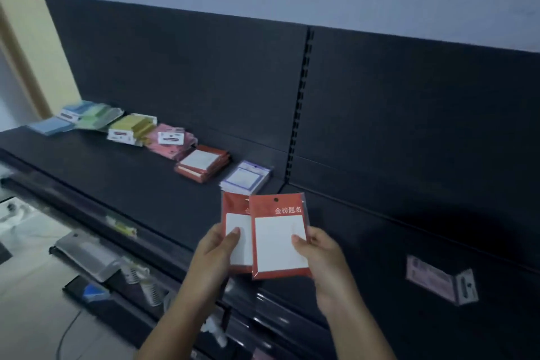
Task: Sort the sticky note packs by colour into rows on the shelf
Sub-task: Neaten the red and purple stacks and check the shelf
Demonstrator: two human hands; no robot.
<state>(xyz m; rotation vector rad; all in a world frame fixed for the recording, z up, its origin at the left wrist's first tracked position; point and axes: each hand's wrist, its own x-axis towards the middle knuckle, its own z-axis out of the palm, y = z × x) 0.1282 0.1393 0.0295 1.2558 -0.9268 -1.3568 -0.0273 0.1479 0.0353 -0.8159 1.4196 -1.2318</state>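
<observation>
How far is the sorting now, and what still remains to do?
Done: a blue pile, green pile, yellow pile, pink pile, red pile and purple-edged pile line the back of the shelf. In hand: the left hand holds the rear red pack, the right hand the front red pack, probably for the red pile. Left: those two, plus a lone pink pack apart at the far right.
</observation>
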